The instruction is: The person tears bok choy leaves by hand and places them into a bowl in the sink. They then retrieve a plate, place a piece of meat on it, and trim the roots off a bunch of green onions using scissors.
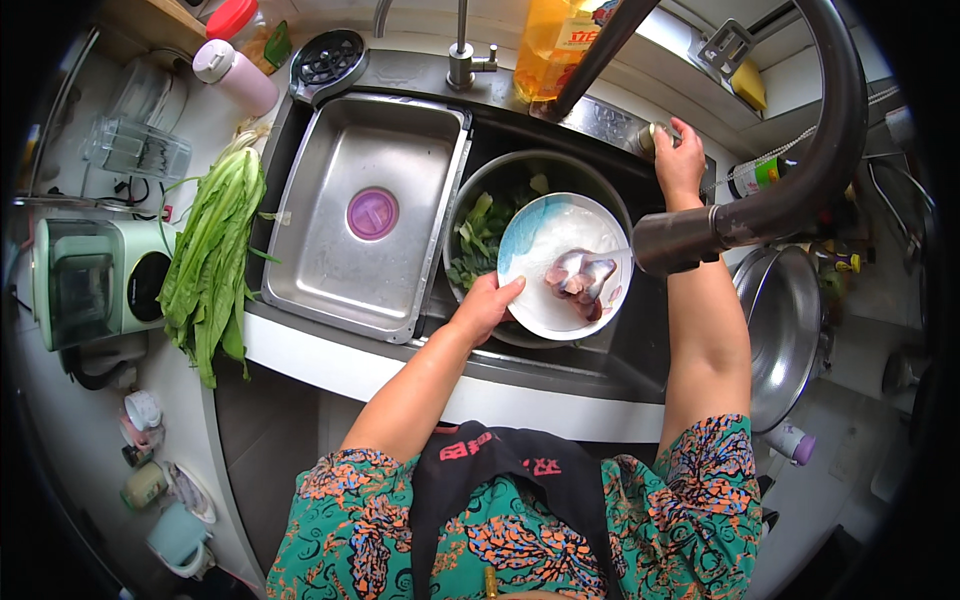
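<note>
My left hand (486,309) grips the near-left rim of a white bowl (536,296) with a blue patch, thumb over the edge. Several pieces of raw meat (576,279) with greyish skin lie in it. From the dark spout (667,241) of the curved tap, a pale stream of water (613,256) runs into the bowl. The bowl is above a large metal pot (517,159) holding leafy greens (476,234), and covers part of it. My right hand (681,161) reaches behind the spout, its fingers on a small metal tap knob (648,136) at the sink's back edge.
On the left is a steel basin (315,255) with a purple drain plug (372,213). Leafy vegetables (214,262) lie beside it, near a pale green appliance (105,281). A yellow detergent bottle (544,56) stands behind; a metal strainer (784,330) is at right.
</note>
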A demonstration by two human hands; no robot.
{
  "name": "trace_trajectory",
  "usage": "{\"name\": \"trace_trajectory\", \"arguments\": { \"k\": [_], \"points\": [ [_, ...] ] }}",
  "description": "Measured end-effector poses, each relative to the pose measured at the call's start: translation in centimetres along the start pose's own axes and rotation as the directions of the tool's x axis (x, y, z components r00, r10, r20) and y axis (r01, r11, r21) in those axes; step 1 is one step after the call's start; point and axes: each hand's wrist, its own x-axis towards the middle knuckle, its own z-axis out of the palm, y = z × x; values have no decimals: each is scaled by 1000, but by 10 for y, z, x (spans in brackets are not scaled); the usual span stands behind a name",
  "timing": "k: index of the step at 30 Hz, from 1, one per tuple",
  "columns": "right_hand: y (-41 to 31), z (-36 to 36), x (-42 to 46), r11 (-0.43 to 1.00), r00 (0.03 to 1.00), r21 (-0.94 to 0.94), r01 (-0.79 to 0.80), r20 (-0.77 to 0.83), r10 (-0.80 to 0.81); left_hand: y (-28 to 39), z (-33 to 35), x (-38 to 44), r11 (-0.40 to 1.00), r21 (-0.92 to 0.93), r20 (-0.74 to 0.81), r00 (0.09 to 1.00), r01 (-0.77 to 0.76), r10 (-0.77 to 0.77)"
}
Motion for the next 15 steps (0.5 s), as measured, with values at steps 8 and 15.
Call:
{"name": "trace_trajectory", "arguments": {
  "k": [8,15],
  "points": [
    [-12,-1,10,922,939,-294,252,303,-160,2,-2,1,999,-32,0,1000,16,-16],
    [1,-1,29,799,842,-381,466,468,-268,14,9,-22,990,-141,11,1000,-8,10]
  ]
}}
